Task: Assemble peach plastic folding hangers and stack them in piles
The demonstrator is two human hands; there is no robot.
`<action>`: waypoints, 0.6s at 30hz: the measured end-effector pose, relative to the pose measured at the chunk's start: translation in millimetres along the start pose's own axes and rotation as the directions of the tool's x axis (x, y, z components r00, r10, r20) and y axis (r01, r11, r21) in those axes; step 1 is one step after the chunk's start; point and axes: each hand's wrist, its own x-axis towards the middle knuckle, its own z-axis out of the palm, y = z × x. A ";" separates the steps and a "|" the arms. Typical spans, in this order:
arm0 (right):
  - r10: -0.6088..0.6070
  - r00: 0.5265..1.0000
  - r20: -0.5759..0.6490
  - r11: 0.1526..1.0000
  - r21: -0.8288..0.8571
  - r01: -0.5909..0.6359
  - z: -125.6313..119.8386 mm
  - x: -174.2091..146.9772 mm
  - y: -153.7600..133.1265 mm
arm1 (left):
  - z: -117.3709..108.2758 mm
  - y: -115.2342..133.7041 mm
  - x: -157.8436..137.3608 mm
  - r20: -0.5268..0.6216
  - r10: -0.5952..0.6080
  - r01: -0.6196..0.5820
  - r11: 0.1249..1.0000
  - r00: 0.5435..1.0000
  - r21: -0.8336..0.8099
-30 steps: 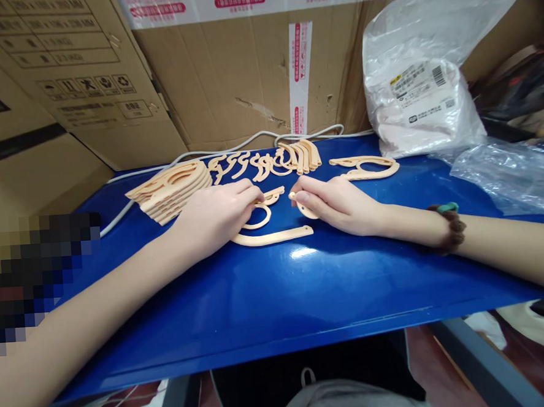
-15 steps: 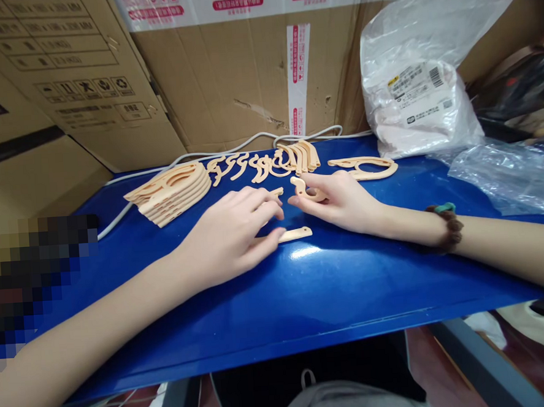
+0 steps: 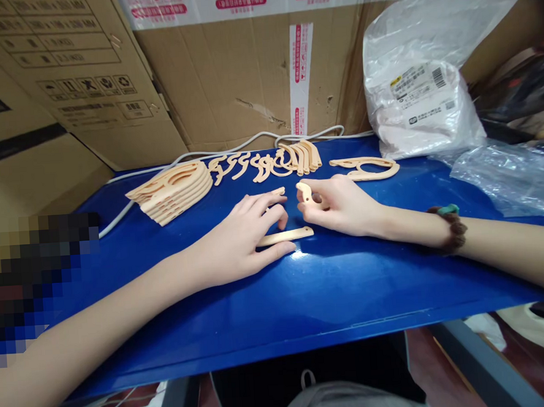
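Between the thumb and fingers of my right hand (image 3: 343, 206) is a small beige hook piece (image 3: 306, 193) with a hole in it, its lower part partly covered by the hand. My left hand (image 3: 248, 232) is open over a beige hanger body (image 3: 289, 235) lying on the table. Its thumb reaches along the near side of the lower bar, and the curled fingers cover the body's middle. The bar's far tip (image 3: 278, 191) shows past the fingers. Whether the palm touches the body I cannot tell.
On the blue table (image 3: 279, 313), stacked beige hanger bodies (image 3: 174, 194) stand at left. Behind the hands lie several hook pieces (image 3: 239, 165) and curved bars (image 3: 302, 157). A single hanger body (image 3: 371, 168) and a plastic bag (image 3: 425, 108) sit right. Cardboard boxes (image 3: 227, 77) and a white cable (image 3: 222, 146) border the back.
My left thumb has moved away from the lower bar towards the table's front edge, so more of the bar shows. My right hand has turned the hook piece and shifted it slightly nearer.
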 end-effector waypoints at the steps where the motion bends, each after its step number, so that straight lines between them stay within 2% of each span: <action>1: -0.002 1.000 0.011 1.000 -0.016 0.002 -0.1 0.4 0.0 | -0.1 0.0 0.1 0.015 -0.001 0.001 1.000 1.000 -0.009; 8: -0.105 0.994 0.026 0.991 -0.074 0.107 0.3 1.6 3.7 | -2.1 1.6 1.6 0.038 0.012 -0.009 0.998 0.999 -0.069; 13: -0.081 0.997 0.010 0.976 -0.202 0.081 -5.0 2.3 2.9 | -1.5 -0.6 2.0 0.026 -0.007 0.010 0.993 1.000 -0.119; 18: -0.061 0.993 0.102 0.966 -0.243 0.084 -15.5 -0.7 5.8 | -2.3 -1.2 1.5 -0.021 -0.030 0.026 0.987 0.999 -0.159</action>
